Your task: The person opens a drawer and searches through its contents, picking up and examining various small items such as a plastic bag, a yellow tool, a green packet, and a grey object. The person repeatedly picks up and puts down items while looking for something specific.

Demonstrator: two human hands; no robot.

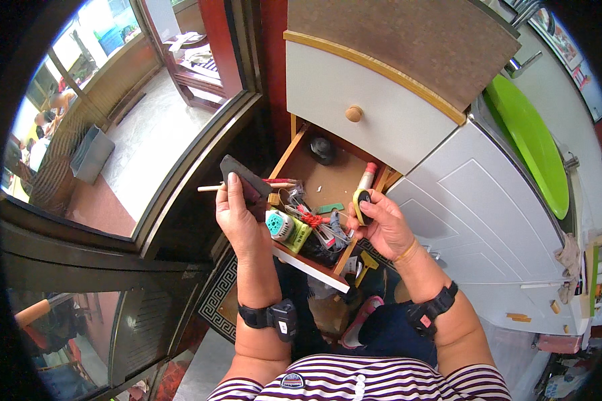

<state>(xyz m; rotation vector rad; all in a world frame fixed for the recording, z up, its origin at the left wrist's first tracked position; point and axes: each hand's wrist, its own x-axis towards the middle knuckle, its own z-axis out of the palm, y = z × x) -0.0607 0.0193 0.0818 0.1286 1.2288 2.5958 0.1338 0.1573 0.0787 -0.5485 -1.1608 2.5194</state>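
My left hand [242, 213] grips a dark flat case [246, 180] together with pencils [279, 184], above the left side of an open wooden drawer [308, 270]. In my right hand [384, 220] is a yellow and black tape measure [362, 206], over the drawer's right side. A tube with a red cap [367, 178] lies just behind it. Inside the drawer are a round black object [322, 150], a green strip [329, 208], red cord [312, 218], tangled cables [337, 233], a white and turquoise device [279, 224] and a yellow-green packet [298, 235].
A closed white drawer front with a wooden knob [353, 114] overhangs the open one. White cabinet doors [476, 200] stand to the right, below a green basin [532, 145]. A dark-framed window [251, 100] is at left. Below the drawer lie a yellow tool [365, 268] and a pink shoe [362, 321].
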